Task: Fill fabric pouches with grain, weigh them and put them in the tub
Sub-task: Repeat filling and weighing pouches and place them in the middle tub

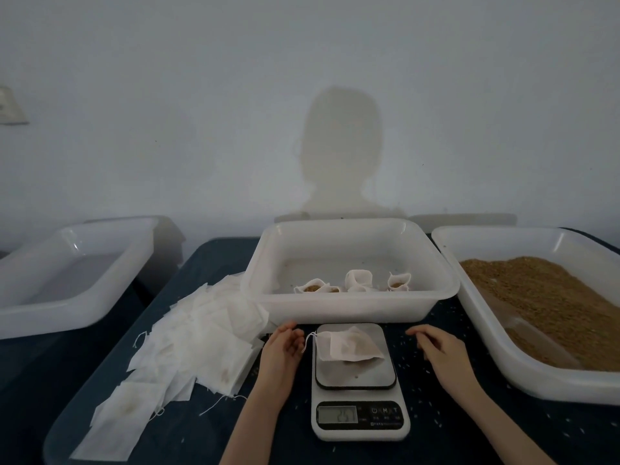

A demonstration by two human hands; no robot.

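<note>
A filled pouch (349, 345) lies on the scale (357, 380); either side, left hand (281, 347) and right hand (439, 347) rest loosely spread, beside empty pouches (188, 344) and grain tub (536, 297)

We see a thin, matt white cloth pouch (349, 345) on the scale (359, 380), whose platform looks like smooth brushed metal in a glossy white plastic body. The tub (349, 307) is translucent, smooth plastic; the grain (543, 297) looks coarse and dull.

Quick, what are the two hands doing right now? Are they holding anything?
Left hand: open, fingers relaxed, holding nothing, beside the scale.
Right hand: open, holding nothing, resting on the table.
The pouch lies alone on the scale.
</note>
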